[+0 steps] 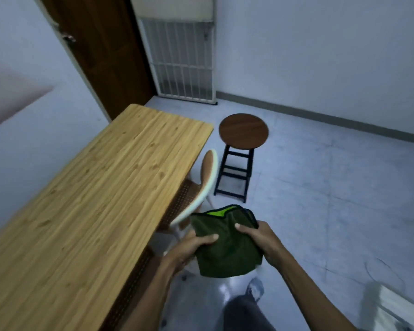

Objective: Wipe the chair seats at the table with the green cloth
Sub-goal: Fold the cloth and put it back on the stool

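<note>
I hold the dark green cloth [227,244] in front of me with both hands, above the floor beside the table. My left hand [191,247] grips its left side and my right hand [261,240] grips its right side. A brighter green inner face shows at the cloth's top edge. A chair [201,187] with a white frame and brown woven seat is tucked under the long wooden table [93,187], just beyond the cloth. A round brown stool [243,130] on black legs stands past the table's far corner.
A brown door [101,51] and a white barred gate [179,58] are at the far end. White walls run along the left and right. My foot [255,290] is on the pale tiled floor [332,199]. A white object [397,309] lies at the bottom right.
</note>
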Action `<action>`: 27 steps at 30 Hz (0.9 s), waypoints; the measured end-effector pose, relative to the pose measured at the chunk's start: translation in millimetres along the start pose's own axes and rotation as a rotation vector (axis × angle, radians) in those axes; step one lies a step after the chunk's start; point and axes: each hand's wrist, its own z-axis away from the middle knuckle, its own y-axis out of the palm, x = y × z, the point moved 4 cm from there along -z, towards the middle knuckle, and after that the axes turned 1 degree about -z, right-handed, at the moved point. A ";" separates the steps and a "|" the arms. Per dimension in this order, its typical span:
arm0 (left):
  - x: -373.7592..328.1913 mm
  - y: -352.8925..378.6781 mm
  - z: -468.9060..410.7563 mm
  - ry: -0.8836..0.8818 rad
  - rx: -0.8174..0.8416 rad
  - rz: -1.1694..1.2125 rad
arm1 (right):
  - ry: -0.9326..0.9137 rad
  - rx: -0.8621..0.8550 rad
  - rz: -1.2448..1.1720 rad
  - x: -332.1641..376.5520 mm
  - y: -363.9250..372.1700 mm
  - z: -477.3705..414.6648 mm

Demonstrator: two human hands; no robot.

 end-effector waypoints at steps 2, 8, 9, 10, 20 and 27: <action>-23.2 33.8 -47.0 0.049 -0.256 -0.157 | -0.146 -0.197 0.182 21.6 -31.2 -15.0; -93.0 108.1 -145.0 0.294 -0.701 -0.444 | -0.335 -0.600 0.348 82.1 -112.0 -57.0; -102.2 112.2 -155.8 0.268 -0.707 -0.507 | -0.321 -0.626 0.336 90.1 -120.9 -65.2; -114.4 114.6 -170.9 0.277 -0.722 -0.569 | -0.322 -0.643 0.322 101.5 -129.7 -75.8; -204.4 85.3 -332.0 0.317 -0.703 -0.670 | -0.393 -0.693 0.521 194.6 -170.0 -228.0; -271.8 25.5 -495.9 0.126 -0.697 -0.747 | -0.274 -0.665 0.691 263.7 -178.2 -402.9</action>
